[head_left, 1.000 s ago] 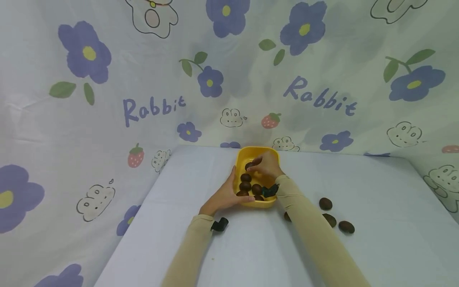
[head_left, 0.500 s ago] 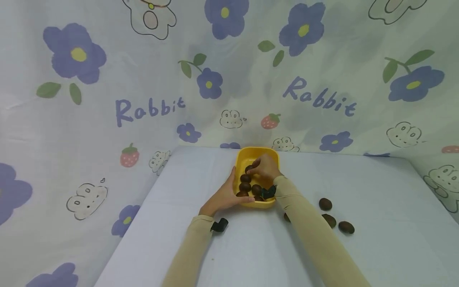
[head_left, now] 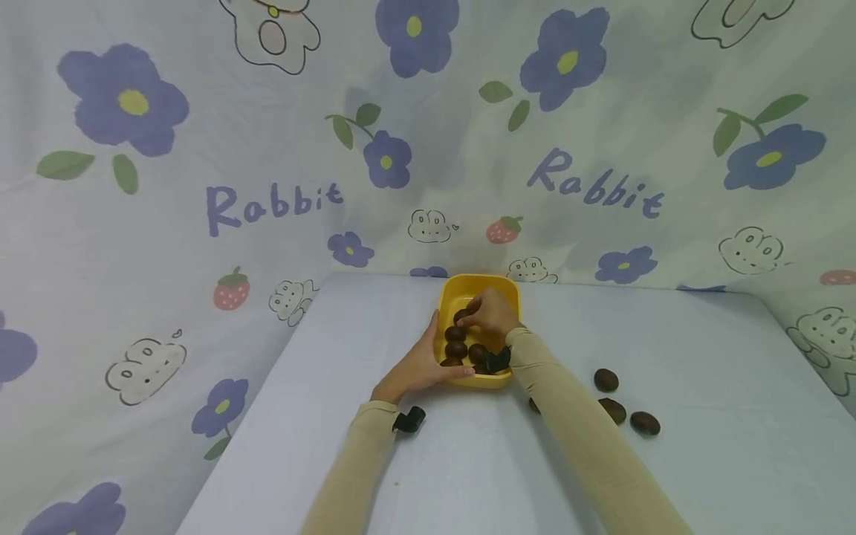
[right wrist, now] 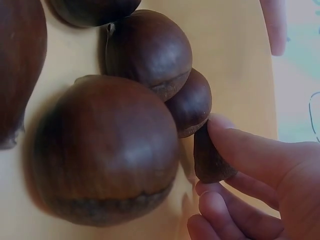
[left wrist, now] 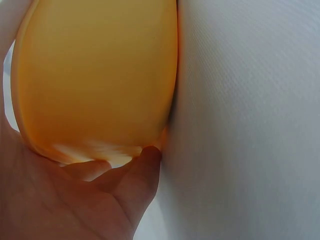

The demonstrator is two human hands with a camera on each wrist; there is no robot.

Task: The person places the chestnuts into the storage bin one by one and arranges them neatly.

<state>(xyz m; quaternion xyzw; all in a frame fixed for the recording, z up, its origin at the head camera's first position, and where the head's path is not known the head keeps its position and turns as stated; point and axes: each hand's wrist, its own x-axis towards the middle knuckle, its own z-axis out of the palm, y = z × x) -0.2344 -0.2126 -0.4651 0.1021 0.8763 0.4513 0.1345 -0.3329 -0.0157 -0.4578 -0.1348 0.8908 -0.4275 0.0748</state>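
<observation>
A yellow plastic box (head_left: 472, 283) stands on the table with several brown chestnuts (head_left: 455, 350) in it, mostly along its left and near parts. My left hand (head_left: 420, 364) grips the box at its near left corner, thumb across the near rim. Fingers (left wrist: 145, 177) curl against the outer wall in the left wrist view. Inside the box, my right hand (head_left: 493, 313) pinches a chestnut (right wrist: 211, 157) between thumb and fingers. In the right wrist view it sits at the end of a row, against or very close to a neighbouring chestnut (right wrist: 191, 104).
To the right on the white table (head_left: 722, 371) lie loose chestnuts, among them one at the back (head_left: 605, 380) and one at the far right (head_left: 645, 423). Another chestnut (head_left: 534, 405) is partly hidden by the right forearm. A patterned cloth (head_left: 468, 163) hangs behind the table.
My right hand has moved slightly toward me and to the left with the chestnut, closer to the row in the box. The left hand keeps its grip on the box.
</observation>
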